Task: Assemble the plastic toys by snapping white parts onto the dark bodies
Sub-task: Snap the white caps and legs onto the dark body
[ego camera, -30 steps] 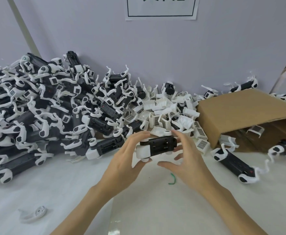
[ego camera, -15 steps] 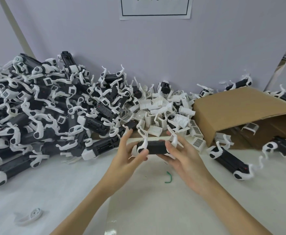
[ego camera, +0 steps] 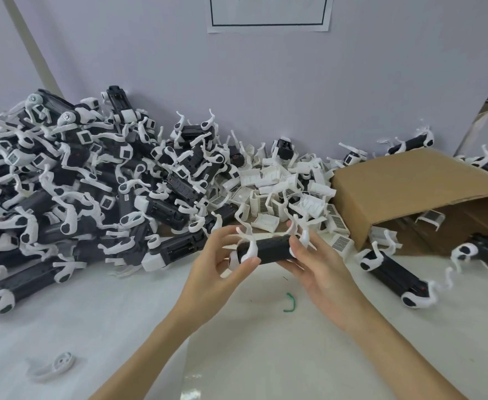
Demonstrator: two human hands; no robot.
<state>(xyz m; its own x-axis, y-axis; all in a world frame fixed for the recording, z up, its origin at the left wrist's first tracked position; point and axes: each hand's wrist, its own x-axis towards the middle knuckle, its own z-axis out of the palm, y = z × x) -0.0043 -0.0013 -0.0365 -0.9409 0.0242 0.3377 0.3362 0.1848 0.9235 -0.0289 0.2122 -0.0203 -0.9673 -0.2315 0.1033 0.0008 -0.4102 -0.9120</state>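
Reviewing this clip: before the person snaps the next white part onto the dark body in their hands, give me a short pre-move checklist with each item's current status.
1. Dark body held at both ends: ok. The left hand grips one end, the right hand the other.
2. Body lifted off the table: ok.
3. White legs on the body, pointing up: ok, seen at both ends.
4. Legs fully clicked in: cannot tell, fingers cover the joints.
5. Loose white parts within reach behind the hands: ok.
6. A free hand to take the next part: not ok, both hold the body.
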